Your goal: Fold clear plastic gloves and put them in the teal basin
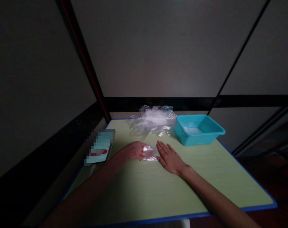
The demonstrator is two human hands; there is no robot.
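Observation:
A small clear plastic bag (pixel 150 153) lies on the green tabletop (pixel 144 190) between my hands. My left hand (pixel 136 150) is at its left side, palm turned up and fingers apart, with the fingertips under or inside the plastic; which of the two I cannot tell. On the other side, my right hand (pixel 169 158) rests palm down and flat, its fingertips at the bag's right edge. Behind both hands sits a loose pile of clear plastic bags (pixel 155 120).
A turquoise basin (pixel 198 138) with something whitish inside stands at the back right. At the left edge lies a tablet or phone (pixel 101 147), partly pixelated. Cabinet-like panels (pixel 158 57) rise behind the table, and blue edging runs round it.

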